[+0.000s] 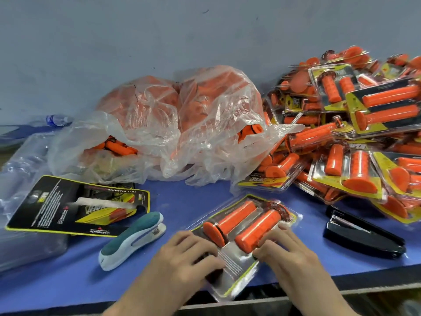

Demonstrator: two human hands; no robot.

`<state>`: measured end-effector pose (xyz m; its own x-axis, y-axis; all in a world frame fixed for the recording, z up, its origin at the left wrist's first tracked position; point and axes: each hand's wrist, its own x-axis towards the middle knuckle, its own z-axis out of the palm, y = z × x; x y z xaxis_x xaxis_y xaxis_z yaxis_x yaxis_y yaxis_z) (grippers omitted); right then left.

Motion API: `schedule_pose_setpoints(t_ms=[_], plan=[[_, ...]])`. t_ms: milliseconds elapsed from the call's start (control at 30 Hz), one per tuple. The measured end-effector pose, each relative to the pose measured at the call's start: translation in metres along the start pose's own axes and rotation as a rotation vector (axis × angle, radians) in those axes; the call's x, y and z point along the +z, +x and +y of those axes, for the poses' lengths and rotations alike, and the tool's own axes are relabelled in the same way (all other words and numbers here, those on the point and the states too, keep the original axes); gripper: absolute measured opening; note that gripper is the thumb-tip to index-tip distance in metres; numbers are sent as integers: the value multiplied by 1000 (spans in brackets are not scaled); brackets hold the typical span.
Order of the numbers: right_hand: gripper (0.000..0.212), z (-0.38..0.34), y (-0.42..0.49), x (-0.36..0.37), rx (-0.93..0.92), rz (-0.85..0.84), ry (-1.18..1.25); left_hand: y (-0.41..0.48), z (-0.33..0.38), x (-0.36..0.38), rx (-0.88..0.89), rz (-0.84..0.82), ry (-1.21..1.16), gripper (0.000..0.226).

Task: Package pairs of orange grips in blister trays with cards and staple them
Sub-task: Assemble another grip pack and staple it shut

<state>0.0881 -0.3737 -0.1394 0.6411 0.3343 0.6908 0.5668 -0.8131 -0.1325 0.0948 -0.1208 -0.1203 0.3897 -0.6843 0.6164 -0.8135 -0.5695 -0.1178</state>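
A clear blister tray (237,277) with a black and yellow card lies at the table's front edge, holding two orange grips (230,221) side by side. My left hand (193,254) rests on the tray's left side with bent fingers pressing down. On the right side, my right hand (284,247) presses beside the right-hand grip (257,231). A teal and white stapler (134,238) lies to the left of the tray. To the right lies a black stapler (362,233).
A clear plastic bag of loose orange grips (173,124) sits at the back middle. Several finished packs (364,133) are heaped at the right. A stack of cards (75,206) and empty clear trays (20,179) lie at the left. The table edge runs along the bottom.
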Motion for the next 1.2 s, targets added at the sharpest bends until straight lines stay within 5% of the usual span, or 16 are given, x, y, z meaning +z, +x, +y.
schedule_pose_setpoints(t_ms=[100,233,467,633,767,967,1100,1200], plan=[[26,2,4,-5,-14,-2,122,-4,-27,-11,-82,-20,69,18],[11,-22,1,-1,-140,-14,-42,-9,-19,-2,-68,55,168,26],[24,-10,4,-10,-198,-44,181,-12,-12,-9,-40,175,64,11],[14,12,8,-12,-207,-76,-67,2,5,-2,-19,141,99,7],[21,-9,-3,-3,-252,-29,3,21,22,15,33,120,149,17],[43,12,5,-23,-106,-17,149,35,-3,19,21,7,31,19],[15,30,-6,-28,-4,-47,202,38,-18,21,-39,-52,54,9],[33,33,-13,-30,1,-119,154,41,-15,25,-27,-42,77,11]])
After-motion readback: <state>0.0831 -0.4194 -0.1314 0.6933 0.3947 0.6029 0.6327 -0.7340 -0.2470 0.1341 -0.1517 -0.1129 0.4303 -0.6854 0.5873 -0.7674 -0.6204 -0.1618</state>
